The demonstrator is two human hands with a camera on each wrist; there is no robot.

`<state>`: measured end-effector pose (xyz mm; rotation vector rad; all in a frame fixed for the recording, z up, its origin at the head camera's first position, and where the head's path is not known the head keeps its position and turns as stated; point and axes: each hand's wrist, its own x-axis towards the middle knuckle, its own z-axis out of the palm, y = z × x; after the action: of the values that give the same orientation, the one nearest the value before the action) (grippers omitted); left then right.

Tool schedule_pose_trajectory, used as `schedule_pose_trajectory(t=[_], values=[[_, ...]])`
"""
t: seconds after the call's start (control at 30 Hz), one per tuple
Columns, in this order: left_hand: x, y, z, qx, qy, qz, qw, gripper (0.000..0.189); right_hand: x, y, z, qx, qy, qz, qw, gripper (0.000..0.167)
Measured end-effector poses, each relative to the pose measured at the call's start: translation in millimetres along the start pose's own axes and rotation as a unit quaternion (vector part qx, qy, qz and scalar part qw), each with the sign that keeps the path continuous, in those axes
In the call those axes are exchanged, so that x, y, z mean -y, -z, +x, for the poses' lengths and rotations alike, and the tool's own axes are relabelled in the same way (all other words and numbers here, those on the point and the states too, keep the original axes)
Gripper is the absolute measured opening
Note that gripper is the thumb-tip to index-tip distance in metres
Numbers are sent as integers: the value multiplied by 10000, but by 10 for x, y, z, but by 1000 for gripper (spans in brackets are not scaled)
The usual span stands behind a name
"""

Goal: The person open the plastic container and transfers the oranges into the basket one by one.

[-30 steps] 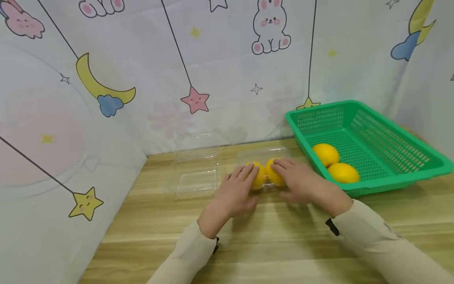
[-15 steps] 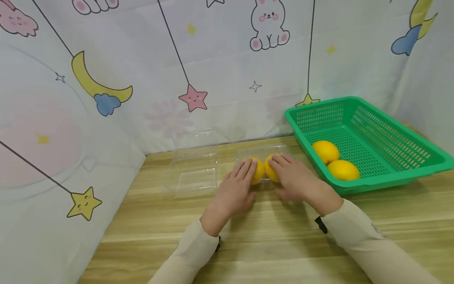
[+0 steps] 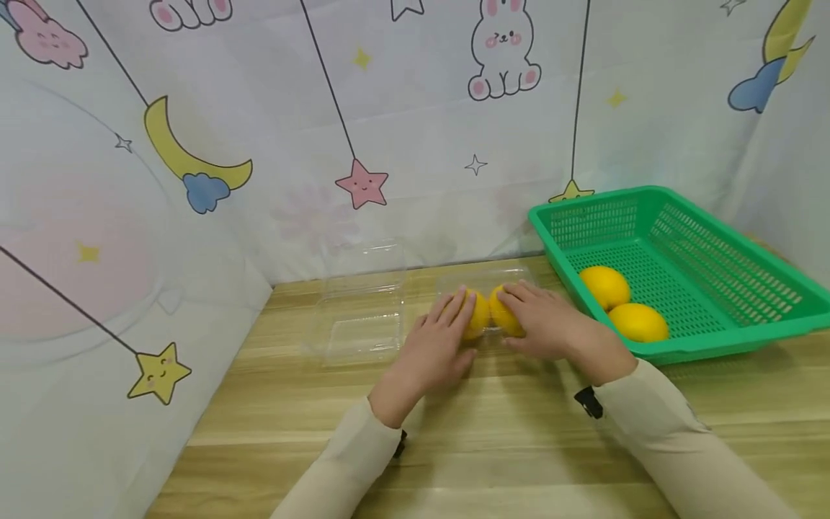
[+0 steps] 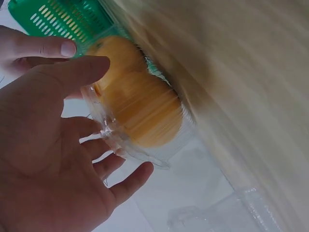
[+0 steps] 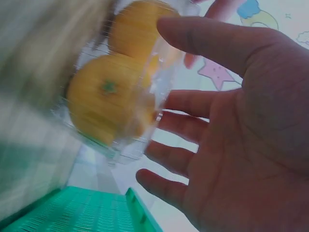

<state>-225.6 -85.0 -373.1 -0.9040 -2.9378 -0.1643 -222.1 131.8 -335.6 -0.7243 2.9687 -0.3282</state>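
Two oranges, a left one (image 3: 478, 318) and a right one (image 3: 505, 314), sit side by side in a clear plastic clamshell box (image 3: 519, 274) on the wooden table. My left hand (image 3: 436, 351) rests its fingers on the box's top over the left orange. Over the right orange, my right hand (image 3: 546, 324) does the same from the other side. In the left wrist view, clear plastic (image 4: 107, 126) lies between my fingers and the fruit, with the thumb held apart from the fingers. The right wrist view shows an orange (image 5: 99, 99) behind plastic, my fingertips at the box's edge.
A second clear clamshell box (image 3: 363, 328) stands open to the left, its lid raised against the patterned cloth (image 3: 428, 130). To the right is a green plastic basket (image 3: 687, 346) with two more oranges (image 3: 638, 322). Wooden tabletop (image 3: 506, 447) extends in front.
My right hand has shifted slightly left, away from the basket. Both hands stay on the box, and the head view has swayed a little.
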Motion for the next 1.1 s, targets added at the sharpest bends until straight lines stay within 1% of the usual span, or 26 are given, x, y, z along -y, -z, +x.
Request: schedule_pose_trajectory(t=[0.07,0.13,0.23,0.3,0.37,0.43,0.47,0.53,0.6,0.67,0.73,0.8,0.87,0.93,0.97,1.03,1.1], values=[[-2,29,-38,-273,121,-327,9990,87,19,7,-15,59,-21,28,10000,75],[-20,66,-84,-626,342,-712,9949,86,44,11,-21,-130,90,-6,9999,75],[-81,119,-169,-1103,702,-1166,9845,80,92,-9,19,-755,495,-119,9958,66],[-122,134,-223,-1273,861,-1355,9788,69,136,-29,69,-1248,853,-231,9882,52],[-152,141,-271,-1377,915,-1492,9749,59,179,-54,126,-1616,1125,-339,9798,36],[-149,134,-307,-1377,935,-1728,9708,45,218,-77,170,-1828,1252,-424,9742,21],[-137,130,-321,-1307,965,-1912,9680,39,236,-88,186,-1916,1298,-463,9718,15],[-86,114,-343,-1098,1008,-2349,9605,31,258,-111,210,-2016,1343,-506,9689,11],[-16,91,-357,-767,1103,-2885,9480,25,273,-136,228,-2115,1412,-544,9656,12],[49,63,-370,-482,1251,-3331,9333,24,284,-163,241,-2188,1508,-573,9624,13],[93,32,-379,-315,1403,-3768,9151,27,290,-194,256,-2240,1596,-600,9596,12],[108,-10,-380,-250,1615,-4274,8892,29,295,-228,274,-2270,1660,-624,9576,11],[96,-49,-379,-257,1830,-4842,8552,31,298,-260,285,-2277,1688,-661,9567,10],[71,-85,-367,-255,2055,-5426,8141,34,300,-288,290,-2257,1679,-724,9569,8],[55,-101,-359,-259,2155,-5656,7956,35,299,-300,289,-2235,1662,-756,9575,7],[27,-124,-338,-251,2346,-6039,7614,38,295,-320,285,-2167,1605,-799,9596,6],[10,-149,-308,-256,2498,-6357,7299,38,290,-333,282,-2110,1545,-812,9618,7]])
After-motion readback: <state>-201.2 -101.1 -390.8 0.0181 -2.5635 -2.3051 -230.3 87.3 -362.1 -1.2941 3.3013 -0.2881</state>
